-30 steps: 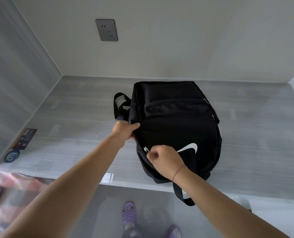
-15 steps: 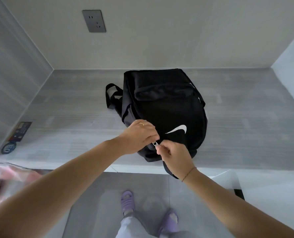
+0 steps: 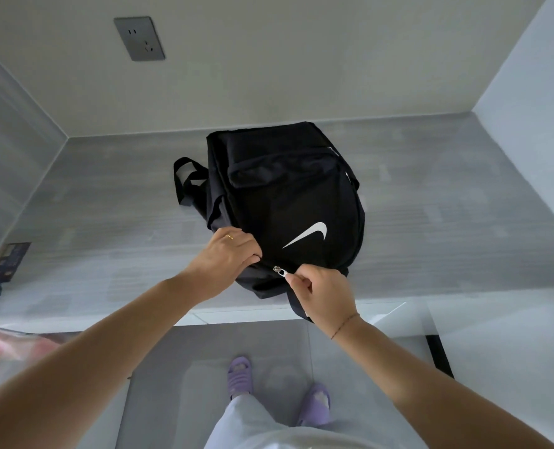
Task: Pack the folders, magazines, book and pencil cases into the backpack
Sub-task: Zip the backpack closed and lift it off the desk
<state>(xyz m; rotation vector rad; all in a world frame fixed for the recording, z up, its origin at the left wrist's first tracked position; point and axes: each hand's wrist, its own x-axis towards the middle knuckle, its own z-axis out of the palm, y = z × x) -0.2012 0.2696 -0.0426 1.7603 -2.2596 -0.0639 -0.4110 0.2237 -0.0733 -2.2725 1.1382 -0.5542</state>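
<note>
We see the right hand [image 3: 324,296] pinching the silver zipper pull [image 3: 280,271] between thumb and forefinger, the other fingers curled in, while the left hand [image 3: 227,257] grips the black fabric just left of the pull, its fingertips folded under and hidden from us. Both hands work at the near end of the backpack [image 3: 288,196], which lies flat on the grey surface [image 3: 447,222], roughly midway between the side walls, its near end reaching the front edge. The zip's track is lost against the black cloth, so we cannot tell how far it is closed, and the inside of the bag is hidden. A white swoosh [image 3: 311,234] marks the front panel. A strap loop [image 3: 185,179] sticks out on the bag's left side; another strap drops over the front edge, mostly covered by the right wrist. At the surface's left edge lies a small card [image 3: 8,262], too dim to read, and a blurred pink cloth [image 3: 6,346] is cut off by the frame.
</note>
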